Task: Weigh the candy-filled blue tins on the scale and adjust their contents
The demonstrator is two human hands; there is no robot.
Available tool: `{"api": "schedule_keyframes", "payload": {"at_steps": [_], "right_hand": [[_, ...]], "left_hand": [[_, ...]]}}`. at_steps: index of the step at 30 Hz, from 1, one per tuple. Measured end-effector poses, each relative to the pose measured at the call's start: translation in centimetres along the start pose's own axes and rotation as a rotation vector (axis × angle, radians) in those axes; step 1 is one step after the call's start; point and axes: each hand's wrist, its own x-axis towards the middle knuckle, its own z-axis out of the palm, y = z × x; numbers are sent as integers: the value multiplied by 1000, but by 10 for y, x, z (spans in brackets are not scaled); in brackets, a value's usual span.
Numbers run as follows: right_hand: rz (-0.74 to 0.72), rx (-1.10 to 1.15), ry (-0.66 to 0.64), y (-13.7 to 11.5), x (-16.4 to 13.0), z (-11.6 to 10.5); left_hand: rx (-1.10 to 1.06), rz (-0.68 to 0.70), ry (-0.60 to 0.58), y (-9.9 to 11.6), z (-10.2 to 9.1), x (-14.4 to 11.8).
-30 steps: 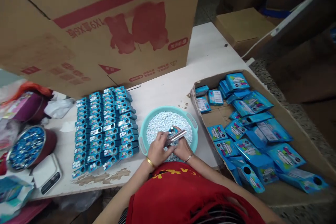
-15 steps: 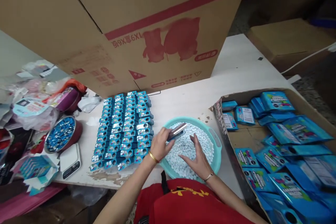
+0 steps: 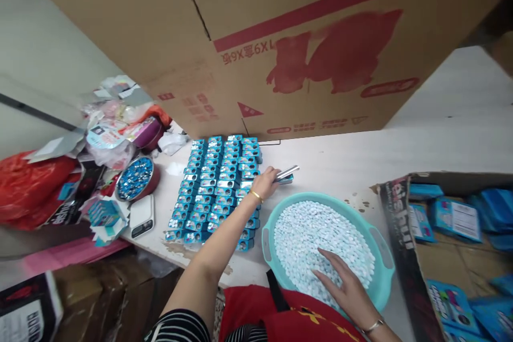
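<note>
My left hand (image 3: 266,182) reaches over the table and grips a small blue case with a shiny metal part (image 3: 286,175), at the right edge of several rows of small blue cases (image 3: 216,181). My right hand (image 3: 343,284) rests flat, fingers spread, on the white tablets (image 3: 320,235) that fill a teal round basin (image 3: 382,256) in front of me.
A big cardboard box (image 3: 280,43) stands at the back of the white table (image 3: 401,155). A cardboard tray (image 3: 404,246) of blue packs is at the right. At the left are a red bowl of blue pieces (image 3: 136,177), a small scale (image 3: 141,216) and cluttered bags.
My left hand has carried the small case from over the basin leftward to the rows of cases. My right hand let go and dropped onto the tablets. The view swung left.
</note>
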Motion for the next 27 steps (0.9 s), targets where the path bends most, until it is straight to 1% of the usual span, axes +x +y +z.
{"api": "schedule_keyframes", "payload": {"at_steps": [4, 7, 10, 14, 17, 19, 21, 22, 25, 27], "right_hand": [[-20, -10, -66, -6, 10, -1], [-40, -20, -84, -12, 19, -4], [-30, -28, -93, -17, 20, -7], [-27, -37, -115, -19, 11, -8], [-68, -46, -89, -16, 3, -9], [-96, -64, -10, -16, -1, -13], [-131, -96, 128, -18, -4, -21], [-144, -116, 206, -20, -5, -27], [-136, -194, 404, -29, -9, -49], [-91, -270, 507, -28, -9, -73]], "left_hand": [[-26, 5, -72, 0, 18, -19], [-48, -6, -91, -3, 25, -28], [-70, -26, -93, -11, 28, -35], [-95, -58, -88, -22, 28, -46], [-106, -98, -21, -23, 27, -57], [-116, -107, 44, -17, 25, -66], [-139, -68, 78, -4, 26, -76], [-156, -29, 75, 4, 27, -81], [-218, 127, -5, 34, 38, -96], [-248, 214, -76, 51, 49, -101]]}}
